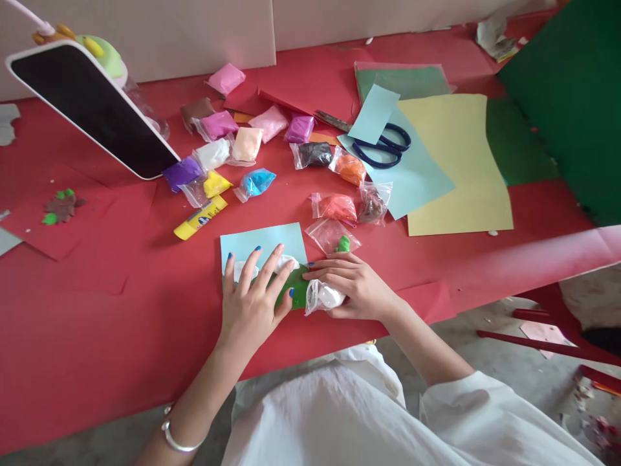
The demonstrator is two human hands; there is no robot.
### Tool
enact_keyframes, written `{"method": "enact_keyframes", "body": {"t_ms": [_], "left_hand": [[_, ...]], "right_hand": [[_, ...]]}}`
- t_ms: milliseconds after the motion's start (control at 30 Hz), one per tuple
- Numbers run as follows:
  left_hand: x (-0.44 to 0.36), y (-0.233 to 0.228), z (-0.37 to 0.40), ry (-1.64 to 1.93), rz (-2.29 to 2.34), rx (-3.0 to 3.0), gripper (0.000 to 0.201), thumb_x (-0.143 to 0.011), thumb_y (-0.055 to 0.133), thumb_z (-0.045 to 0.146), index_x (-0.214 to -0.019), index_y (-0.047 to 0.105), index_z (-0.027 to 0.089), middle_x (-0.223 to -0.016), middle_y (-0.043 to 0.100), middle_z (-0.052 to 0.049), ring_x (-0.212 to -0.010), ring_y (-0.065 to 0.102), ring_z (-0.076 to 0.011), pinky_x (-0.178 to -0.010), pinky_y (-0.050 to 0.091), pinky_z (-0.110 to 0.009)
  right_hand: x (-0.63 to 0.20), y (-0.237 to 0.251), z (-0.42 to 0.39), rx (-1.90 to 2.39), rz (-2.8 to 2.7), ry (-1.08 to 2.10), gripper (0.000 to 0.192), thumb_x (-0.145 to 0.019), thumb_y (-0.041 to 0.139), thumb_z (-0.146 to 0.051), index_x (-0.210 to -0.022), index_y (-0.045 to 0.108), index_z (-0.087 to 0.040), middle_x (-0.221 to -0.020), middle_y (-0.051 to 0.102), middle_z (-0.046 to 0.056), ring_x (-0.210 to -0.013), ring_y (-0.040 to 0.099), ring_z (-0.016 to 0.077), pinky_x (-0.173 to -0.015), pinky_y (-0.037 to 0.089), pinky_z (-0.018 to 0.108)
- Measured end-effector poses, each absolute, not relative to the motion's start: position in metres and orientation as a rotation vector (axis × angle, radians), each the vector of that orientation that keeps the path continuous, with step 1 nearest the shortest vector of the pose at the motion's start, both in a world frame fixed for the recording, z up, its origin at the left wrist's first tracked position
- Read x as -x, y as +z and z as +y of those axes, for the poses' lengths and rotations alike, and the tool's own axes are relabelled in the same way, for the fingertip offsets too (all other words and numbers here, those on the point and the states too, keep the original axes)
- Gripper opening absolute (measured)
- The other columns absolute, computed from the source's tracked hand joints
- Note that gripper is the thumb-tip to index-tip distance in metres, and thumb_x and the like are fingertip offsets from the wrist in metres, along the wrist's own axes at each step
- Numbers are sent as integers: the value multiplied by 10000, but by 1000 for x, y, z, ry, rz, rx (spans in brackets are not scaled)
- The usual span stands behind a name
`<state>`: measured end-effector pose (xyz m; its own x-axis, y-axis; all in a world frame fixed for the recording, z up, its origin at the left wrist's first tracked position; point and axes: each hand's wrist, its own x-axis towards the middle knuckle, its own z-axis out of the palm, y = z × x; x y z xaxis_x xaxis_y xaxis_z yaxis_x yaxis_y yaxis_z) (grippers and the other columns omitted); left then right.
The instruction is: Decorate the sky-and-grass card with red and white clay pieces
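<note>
A small light-blue card with a green lower part lies near the table's front edge. On it sit flattened pieces of white clay, partly hidden by fingers. Over the card my left hand is spread, fingers apart, with fingertips at the white clay. My right hand curls around a small plastic bag of white clay at the card's right edge. Just beyond that hand lies an open clear bag with a lump of green clay.
Several bags of coloured clay, such as a blue one, spread behind the card beside a yellow glue stick. Dark-handled scissors lie on light-blue and yellow paper. A phone leans at the left. A green board stands right.
</note>
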<state>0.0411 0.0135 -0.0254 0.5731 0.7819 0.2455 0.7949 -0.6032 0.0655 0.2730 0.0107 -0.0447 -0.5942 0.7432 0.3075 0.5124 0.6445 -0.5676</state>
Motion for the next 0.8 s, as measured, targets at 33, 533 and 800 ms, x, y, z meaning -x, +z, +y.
{"method": "enact_keyframes", "body": {"t_ms": [33,533,800], "left_hand": [[-42,-26,13,-386,-1368,2733,413,-892,520,269,-1301,580,292,-1419,533,-14,-1245,502,-308,-1148,210,-566],[-44,-27,15,-335,-1340,2780,417,-901,513,273,-1313,572,271,-1434,515,-7,-1254,491,-309,-1143,219,-563],[-41,-25,18,-411,-1368,2788,418,-899,498,275,-1309,576,262,-1458,487,-29,-1253,486,-321,-1128,237,-581]], "right_hand": [[-273,-45,11,980,-2335,583,339,-803,561,-257,-1136,594,-203,-1135,724,61,-1134,643,228,-986,444,410],[-272,-43,12,968,-2317,558,325,-822,555,-269,-1134,601,-195,-1109,732,54,-1110,656,207,-987,452,385],[-272,-44,12,960,-2328,560,356,-827,547,-289,-1168,599,-202,-1124,726,66,-1116,652,210,-988,456,392]]}}
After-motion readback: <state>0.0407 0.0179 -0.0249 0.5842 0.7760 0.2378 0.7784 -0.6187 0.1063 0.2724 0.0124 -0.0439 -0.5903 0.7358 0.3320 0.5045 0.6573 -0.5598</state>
